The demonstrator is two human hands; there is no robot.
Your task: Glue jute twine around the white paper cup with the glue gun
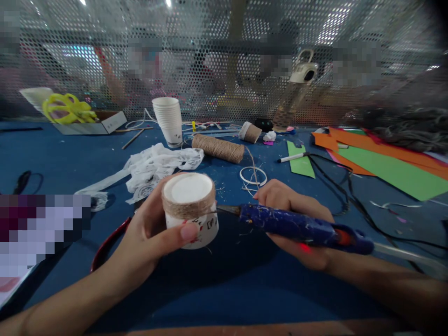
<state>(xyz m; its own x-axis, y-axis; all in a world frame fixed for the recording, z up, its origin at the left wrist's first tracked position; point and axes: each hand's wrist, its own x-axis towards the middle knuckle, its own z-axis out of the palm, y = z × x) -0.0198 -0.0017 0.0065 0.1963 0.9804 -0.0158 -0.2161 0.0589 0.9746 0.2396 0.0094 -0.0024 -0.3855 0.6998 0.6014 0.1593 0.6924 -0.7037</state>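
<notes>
My left hand (147, 238) is closed round a white paper cup (191, 210), held bottom-up above the blue table, with brown jute twine wound about its upper band. My right hand (297, 219) grips a blue hot glue gun (301, 226). The gun's metal nozzle points left and touches the cup's side just under the twine. A clear glue stick juts out of the gun's back end at the right.
On the blue table (52, 154) lie a jute spool (219, 148), a stack of white cups (168, 119), crumpled white lace (154, 168), a white marker (292, 157), green and orange paper (385, 161), black cable, yellow scissors (66, 109). A perforated screen stands behind; people sit beyond.
</notes>
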